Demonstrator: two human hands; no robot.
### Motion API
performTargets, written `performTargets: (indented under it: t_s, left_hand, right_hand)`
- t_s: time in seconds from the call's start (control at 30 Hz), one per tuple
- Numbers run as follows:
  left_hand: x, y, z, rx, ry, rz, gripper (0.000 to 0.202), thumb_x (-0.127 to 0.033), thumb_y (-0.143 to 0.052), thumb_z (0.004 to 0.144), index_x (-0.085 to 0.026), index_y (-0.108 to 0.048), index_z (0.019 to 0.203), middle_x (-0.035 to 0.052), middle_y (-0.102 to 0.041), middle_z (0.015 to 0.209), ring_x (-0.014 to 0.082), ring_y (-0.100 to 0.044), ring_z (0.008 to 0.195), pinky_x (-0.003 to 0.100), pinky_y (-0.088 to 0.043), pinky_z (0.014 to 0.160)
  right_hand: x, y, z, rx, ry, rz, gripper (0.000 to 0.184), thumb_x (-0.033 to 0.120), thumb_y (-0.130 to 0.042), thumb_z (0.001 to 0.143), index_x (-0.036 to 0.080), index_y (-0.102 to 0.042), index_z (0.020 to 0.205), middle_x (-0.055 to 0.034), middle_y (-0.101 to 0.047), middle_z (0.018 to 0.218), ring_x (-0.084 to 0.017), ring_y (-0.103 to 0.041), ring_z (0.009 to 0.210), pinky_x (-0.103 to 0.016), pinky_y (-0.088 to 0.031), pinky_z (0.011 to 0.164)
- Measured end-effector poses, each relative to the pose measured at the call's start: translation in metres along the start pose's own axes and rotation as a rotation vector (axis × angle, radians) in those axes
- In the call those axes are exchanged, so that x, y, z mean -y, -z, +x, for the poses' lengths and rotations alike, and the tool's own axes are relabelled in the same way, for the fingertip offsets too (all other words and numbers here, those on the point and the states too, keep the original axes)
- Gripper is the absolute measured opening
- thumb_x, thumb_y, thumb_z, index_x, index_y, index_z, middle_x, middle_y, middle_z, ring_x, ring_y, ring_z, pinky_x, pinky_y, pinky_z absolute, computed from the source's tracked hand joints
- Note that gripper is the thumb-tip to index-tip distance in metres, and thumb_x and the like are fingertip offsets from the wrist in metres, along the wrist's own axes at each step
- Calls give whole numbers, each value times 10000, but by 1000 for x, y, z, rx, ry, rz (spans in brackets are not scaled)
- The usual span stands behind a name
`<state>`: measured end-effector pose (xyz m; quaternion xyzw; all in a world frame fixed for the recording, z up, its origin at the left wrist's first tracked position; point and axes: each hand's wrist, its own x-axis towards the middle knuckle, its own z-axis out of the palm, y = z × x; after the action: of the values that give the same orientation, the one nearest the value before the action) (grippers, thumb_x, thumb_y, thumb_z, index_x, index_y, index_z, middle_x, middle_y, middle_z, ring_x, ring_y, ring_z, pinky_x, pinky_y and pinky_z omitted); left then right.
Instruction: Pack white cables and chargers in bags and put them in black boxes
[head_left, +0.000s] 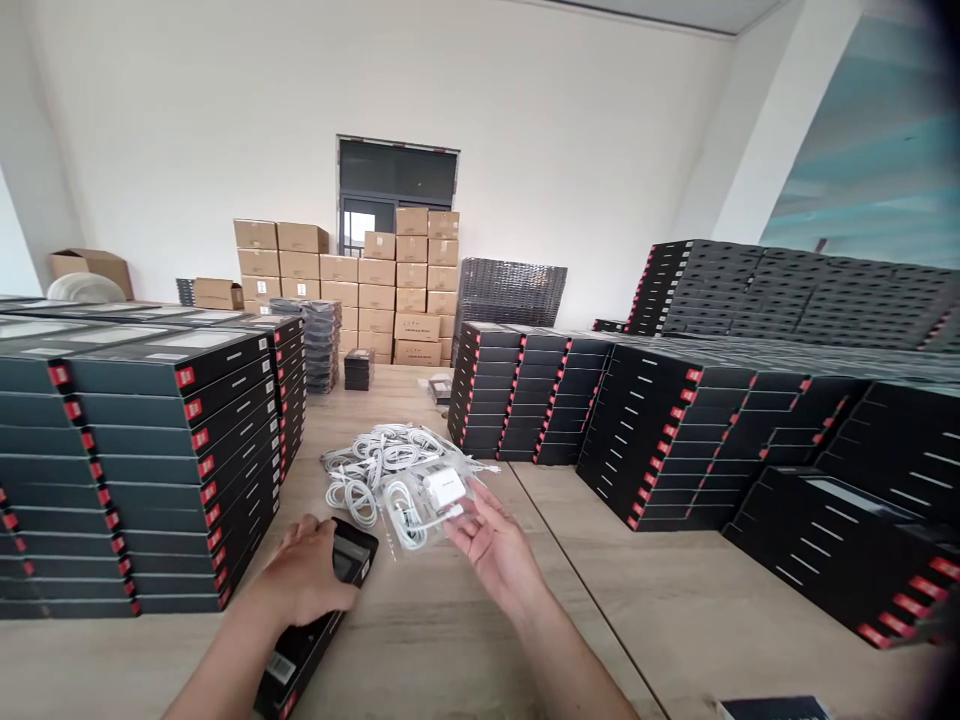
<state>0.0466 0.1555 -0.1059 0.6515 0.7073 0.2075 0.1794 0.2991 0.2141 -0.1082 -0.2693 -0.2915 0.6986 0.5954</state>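
My left hand (304,580) lies across a narrow black box (322,630) on the table, fingers on its far side and thumb on its near right side. The box appears to be an open tray; part of it is hidden under that hand. Between the thumb and fingers of my right hand (495,545) is a clear plastic bag (415,508). Inside it are a white charger (445,487) and a coiled white cable (405,515). Just behind the bag lies a pile of coiled white cables (382,452) on the table.
Tall stacks of black boxes with red labels stand at left (142,470) and right (637,440). A seam (570,565) runs along the wooden table. Farther off are small dark stacks (322,345) and piled brown cartons (375,290) by the wall.
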Motion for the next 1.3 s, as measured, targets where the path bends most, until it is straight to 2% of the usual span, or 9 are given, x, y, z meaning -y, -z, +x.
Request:
performTargets:
  t_s: [0.17, 0.27, 0.37, 0.53, 0.63, 0.9, 1.0, 1.13, 1.3]
  left_hand:
    - [-25, 7, -18, -51, -201, 78, 943, -256, -636, 547, -170, -374, 1448, 136, -352, 1491, 340, -301, 1390, 410, -226, 1146]
    - [-37, 10, -24, -98, -242, 136, 925, -209, -600, 582, -230, -326, 1466, 94, -314, 1521, 309, -299, 1398, 432, -197, 1164]
    - [-40, 11, -26, -37, -223, 108, 904, -209, -618, 574, -197, -348, 1437, 117, -241, 1561, 302, -276, 1422, 409, -236, 1159]
    - [-37, 9, -26, 4, -201, 98, 818, -254, -598, 598, -123, -416, 1384, 176, -443, 1433, 327, -378, 1363, 441, -289, 1135]
    - [-36, 6, -26, -48, -221, 136, 854, -265, -603, 599, -100, -396, 1411, 196, -419, 1460, 349, -365, 1375, 469, -284, 1140]
    - [-31, -3, -16, -383, -461, 292, 961, -201, -601, 626, -156, -212, 1503, 152, -454, 1431, 296, -375, 1373, 511, -121, 1205]
    - [-27, -3, -12, -440, -511, 319, 1005, -170, -599, 624, -183, -137, 1517, 145, -464, 1417, 296, -380, 1366, 558, -81, 1198]
    - [-26, 1, -13, -379, -542, 261, 1023, -165, -605, 634, -207, -105, 1526, 134, -427, 1447, 296, -350, 1384, 555, -103, 1197]
    - [-28, 7, -20, -216, -497, 116, 1018, -173, -616, 658, -247, -98, 1531, 115, -326, 1526, 288, -289, 1418, 505, -221, 1181]
  right_hand:
    - [-4, -12, -8, 97, 80, 31, 506, 254, -808, 736, 274, -622, 1207, 6, -732, 918, -158, -690, 814, -402, -558, 887]
    - [-4, -15, -9, 90, 149, 28, 524, 269, -814, 736, 298, -615, 1220, 4, -732, 967, -169, -691, 871, -409, -553, 899]
    - [-4, -15, -9, 57, 162, 20, 516, 272, -830, 714, 301, -636, 1191, 7, -730, 964, -168, -690, 866, -409, -555, 897]
    - [-6, -15, -10, 60, 166, -12, 499, 297, -828, 714, 311, -650, 1180, 12, -724, 940, -151, -682, 831, -411, -554, 899]
    - [-7, -16, -10, 42, 200, -47, 493, 340, -830, 707, 309, -657, 1167, 0, -724, 973, -171, -684, 871, -430, -547, 912]
    - [-6, -9, -5, -13, 279, -194, 500, 397, -816, 715, 307, -661, 1181, 6, -703, 944, -130, -648, 759, -398, -575, 856]
    - [2, -7, -6, 6, 258, -309, 525, 411, -809, 717, 301, -660, 1208, 13, -688, 874, -129, -645, 691, -371, -595, 761]
    - [16, -6, -9, 53, 207, -411, 540, 406, -808, 718, 284, -663, 1223, 18, -670, 775, -138, -651, 616, -328, -591, 629]
    - [31, -4, -12, 115, 162, -409, 527, 397, -809, 719, 285, -664, 1213, 24, -666, 726, -139, -652, 568, -297, -575, 540]
